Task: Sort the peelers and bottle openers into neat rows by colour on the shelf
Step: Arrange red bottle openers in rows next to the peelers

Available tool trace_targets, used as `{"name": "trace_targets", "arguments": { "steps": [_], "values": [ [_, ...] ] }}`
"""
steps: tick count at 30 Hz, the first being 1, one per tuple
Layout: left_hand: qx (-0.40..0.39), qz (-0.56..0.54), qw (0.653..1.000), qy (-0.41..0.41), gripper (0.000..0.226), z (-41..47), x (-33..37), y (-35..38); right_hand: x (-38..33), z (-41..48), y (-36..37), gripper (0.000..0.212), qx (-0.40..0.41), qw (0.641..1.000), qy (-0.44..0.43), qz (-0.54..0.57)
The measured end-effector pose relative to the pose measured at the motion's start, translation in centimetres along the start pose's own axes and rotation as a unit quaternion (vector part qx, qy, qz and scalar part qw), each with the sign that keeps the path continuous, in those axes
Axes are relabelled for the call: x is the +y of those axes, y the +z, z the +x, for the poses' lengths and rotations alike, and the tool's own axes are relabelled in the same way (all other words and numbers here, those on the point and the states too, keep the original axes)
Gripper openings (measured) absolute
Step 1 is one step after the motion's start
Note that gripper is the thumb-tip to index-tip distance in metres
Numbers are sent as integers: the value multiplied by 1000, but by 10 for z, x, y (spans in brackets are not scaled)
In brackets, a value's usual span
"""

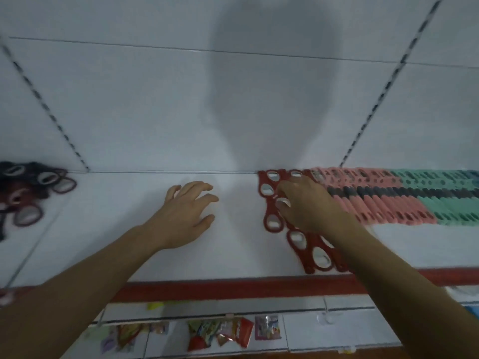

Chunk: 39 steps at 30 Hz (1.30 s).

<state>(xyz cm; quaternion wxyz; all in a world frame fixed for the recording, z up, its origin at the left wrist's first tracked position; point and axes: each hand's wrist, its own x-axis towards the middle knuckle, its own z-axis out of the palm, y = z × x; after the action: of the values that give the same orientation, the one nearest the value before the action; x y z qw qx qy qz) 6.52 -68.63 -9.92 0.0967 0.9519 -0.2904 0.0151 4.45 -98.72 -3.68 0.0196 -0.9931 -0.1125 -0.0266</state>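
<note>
On the white shelf (233, 242), red bottle openers (272, 221) lie side by side to the right of centre. My right hand (308, 203) rests flat on them, fingers spread, covering some of them. It grips none that I can see. Right of it run packed rows of pink peelers (383, 208) and green peelers (456, 208), with a dark band between the rows. My left hand (186, 213) hovers over bare shelf left of the red openers, fingers apart and holding nothing. A loose heap of dark and maroon bottle openers (31, 193) lies at the far left.
The shelf has a red front edge (233, 288) and a white back panel with slotted uprights (383, 94). Below the shelf hang several colourful packets (223, 332). Bare shelf lies between the dark heap and the red openers.
</note>
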Motion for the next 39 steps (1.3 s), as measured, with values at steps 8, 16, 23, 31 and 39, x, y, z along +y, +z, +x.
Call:
{"name": "trace_targets", "arguments": {
  "steps": [8, 16, 23, 31, 39],
  "values": [
    [30, 96, 972, -213, 80, -155, -189, -53, -229, 115, 27, 47, -11, 986, -162, 43],
    [30, 135, 942, -305, 60, -277, -330, -102, -435, 185, 52, 42, -7, 965, -244, 98],
    [103, 67, 946, -298, 52, -303, -368, -108, -517, 191, 62, 35, -26, 956, -209, 204],
    [197, -66, 937, -281, 42, -295, -375, -104, -523, 203, 71, 13, 26, 956, -194, 219],
    [331, -329, 849, -248, 11, -291, -355, -127, -559, 173, 59, 17, 27, 881, -276, 383]
  ]
}}
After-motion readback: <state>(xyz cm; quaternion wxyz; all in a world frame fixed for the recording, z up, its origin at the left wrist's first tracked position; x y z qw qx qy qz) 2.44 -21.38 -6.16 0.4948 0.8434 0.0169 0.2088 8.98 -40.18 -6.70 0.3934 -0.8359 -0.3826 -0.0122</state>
